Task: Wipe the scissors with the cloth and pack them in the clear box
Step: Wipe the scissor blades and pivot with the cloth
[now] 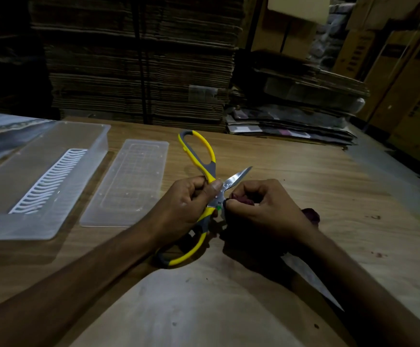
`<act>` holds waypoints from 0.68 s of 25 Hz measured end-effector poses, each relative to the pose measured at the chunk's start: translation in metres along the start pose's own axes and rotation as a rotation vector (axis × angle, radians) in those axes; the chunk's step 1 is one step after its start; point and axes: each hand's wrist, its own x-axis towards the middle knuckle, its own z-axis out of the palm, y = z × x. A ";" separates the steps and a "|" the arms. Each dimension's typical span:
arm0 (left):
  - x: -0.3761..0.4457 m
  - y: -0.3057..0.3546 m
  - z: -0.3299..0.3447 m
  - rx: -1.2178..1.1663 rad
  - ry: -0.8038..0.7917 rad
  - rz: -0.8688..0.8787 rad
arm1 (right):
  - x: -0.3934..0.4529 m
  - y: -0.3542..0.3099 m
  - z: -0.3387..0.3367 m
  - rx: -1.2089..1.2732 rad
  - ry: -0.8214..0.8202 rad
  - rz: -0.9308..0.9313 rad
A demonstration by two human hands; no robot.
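The scissors, spread wide with glossy yellow-and-grey handles and bright steel blades, are gripped at the pivot by the left hand, its fingers curled around them. A dark, crumpled cloth is pinched in the right hand against the pivot. Left of the fingers, on the wood-grain surface, are seen the frosted clear box and its flat rectangular lid.

Dim scene, dark vignetted corners; wide-angle bending at edges (stacked cardboard murky), soft shadows under the forearms
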 end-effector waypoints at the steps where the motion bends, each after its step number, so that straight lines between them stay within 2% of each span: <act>1: 0.000 0.002 0.000 0.016 0.003 0.002 | 0.000 0.001 0.000 0.039 0.020 0.033; 3: 0.001 0.004 0.000 0.020 0.026 0.005 | -0.001 -0.001 -0.003 0.143 0.081 0.113; 5: 0.001 0.003 0.000 -0.006 0.030 -0.008 | -0.003 -0.005 -0.007 0.227 0.098 0.119; 8: 0.002 -0.002 -0.002 -0.014 0.029 -0.003 | -0.005 -0.010 -0.008 0.072 0.047 -0.006; 11: 0.004 -0.006 -0.001 -0.020 0.040 0.001 | -0.006 -0.010 -0.006 -0.133 0.089 -0.057; 15: 0.005 -0.009 0.000 -0.023 0.031 -0.019 | -0.008 -0.011 0.004 -0.165 0.154 -0.086; 17: 0.006 -0.010 -0.001 -0.033 0.031 -0.022 | -0.007 -0.009 0.004 -0.178 0.240 -0.078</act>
